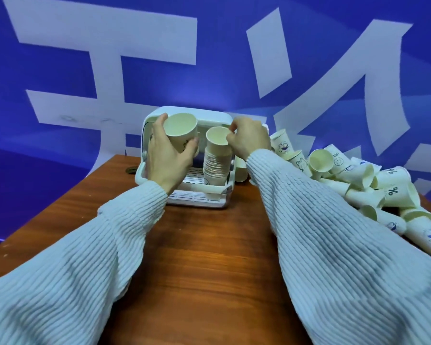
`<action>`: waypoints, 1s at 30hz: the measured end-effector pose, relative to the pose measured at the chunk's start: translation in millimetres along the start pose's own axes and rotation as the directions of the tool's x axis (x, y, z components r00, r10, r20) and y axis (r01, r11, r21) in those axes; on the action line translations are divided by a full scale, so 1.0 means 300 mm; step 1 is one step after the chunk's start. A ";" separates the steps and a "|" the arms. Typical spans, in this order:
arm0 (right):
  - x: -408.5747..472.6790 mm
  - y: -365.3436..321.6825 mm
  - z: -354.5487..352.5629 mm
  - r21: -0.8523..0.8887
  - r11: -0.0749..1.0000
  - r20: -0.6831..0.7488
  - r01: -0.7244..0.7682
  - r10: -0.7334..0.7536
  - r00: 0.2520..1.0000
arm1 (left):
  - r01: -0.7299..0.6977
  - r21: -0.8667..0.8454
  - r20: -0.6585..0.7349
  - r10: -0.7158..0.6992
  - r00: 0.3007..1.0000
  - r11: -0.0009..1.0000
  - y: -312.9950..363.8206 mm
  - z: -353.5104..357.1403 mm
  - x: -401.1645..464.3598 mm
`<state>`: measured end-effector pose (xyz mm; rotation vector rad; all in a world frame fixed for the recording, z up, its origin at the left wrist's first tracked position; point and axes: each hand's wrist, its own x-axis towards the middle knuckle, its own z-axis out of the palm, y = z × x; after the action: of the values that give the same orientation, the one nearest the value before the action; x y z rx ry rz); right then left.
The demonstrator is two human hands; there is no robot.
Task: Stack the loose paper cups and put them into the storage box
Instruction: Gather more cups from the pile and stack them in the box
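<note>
A white storage box [187, 196] stands open at the far middle of the wooden table. Inside it rises a tall stack of paper cups [215, 168], mouth up. My left hand [166, 158] grips a single cream paper cup [182, 131] held above the box, just left of the stack. My right hand [249, 139] pinches the rim of the stack's top cup from the right side. A heap of several loose paper cups [358, 180] with blue prints lies on the table to the right of the box.
The wooden table [209, 257] stretches toward me between my sleeved forearms. A blue wall with large white characters [110, 58] stands right behind the box. A small dark object [131, 169] lies at the table's far left edge.
</note>
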<state>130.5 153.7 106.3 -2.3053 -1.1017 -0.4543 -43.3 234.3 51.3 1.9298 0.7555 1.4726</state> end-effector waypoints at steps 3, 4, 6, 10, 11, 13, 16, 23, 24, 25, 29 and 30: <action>0.014 -0.010 0.024 -0.064 0.998 0.116 0.002 0.006 0.993 | -0.018 -0.010 0.001 0.018 1.000 1.000 0.008 0.004 0.009; 0.009 -0.010 0.034 -0.090 0.996 0.160 0.007 0.007 0.987 | -0.028 -0.008 -0.001 0.028 1.000 1.000 0.013 0.007 0.011; 0.000 0.006 0.056 -0.094 0.995 0.217 0.010 0.010 0.976 | -0.033 -0.009 0.001 0.033 0.999 0.999 0.030 0.017 0.020; -0.021 0.051 0.048 0.044 0.998 0.235 -0.049 0.037 0.971 | -0.029 -0.016 0.056 0.030 0.998 0.999 0.068 0.063 0.073; -0.029 0.063 0.039 0.078 0.995 0.204 -0.066 0.049 0.978 | -0.036 -0.017 0.072 0.037 0.997 0.999 0.078 0.081 0.090; -0.047 0.091 0.019 0.120 0.989 0.143 -0.082 0.064 0.988 | -0.068 0.005 0.115 0.067 0.991 0.998 0.102 0.119 0.112; -0.074 0.144 -0.005 0.151 0.985 0.088 -0.085 0.072 0.994 | -0.126 0.113 0.212 0.100 0.972 0.986 0.116 0.173 0.117; -0.146 0.278 -0.040 0.180 0.978 0.084 -0.102 0.088 0.993 | -0.246 0.546 0.499 -0.075 0.863 0.801 0.027 0.232 0.051; -0.153 0.298 -0.043 0.186 0.977 0.092 -0.106 0.090 0.992 | -0.276 0.600 0.519 -0.103 0.848 0.751 0.020 0.228 0.046; -0.160 0.318 -0.044 0.189 0.975 0.106 -0.114 0.096 0.990 | -0.316 0.633 0.524 -0.091 0.847 0.707 0.016 0.224 0.049; -0.186 0.401 -0.052 0.184 0.969 0.130 -0.162 0.139 0.982 | -0.473 0.571 0.459 0.216 0.862 0.671 0.080 0.203 0.007; -0.191 0.424 -0.056 0.174 0.969 0.123 -0.175 0.155 0.980 | -0.543 0.484 0.463 0.325 0.825 0.686 0.101 0.207 -0.030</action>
<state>195.1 42.7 49.3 -2.2553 -0.9479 -0.1568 17.5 200.4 55.0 2.9485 0.6627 1.1505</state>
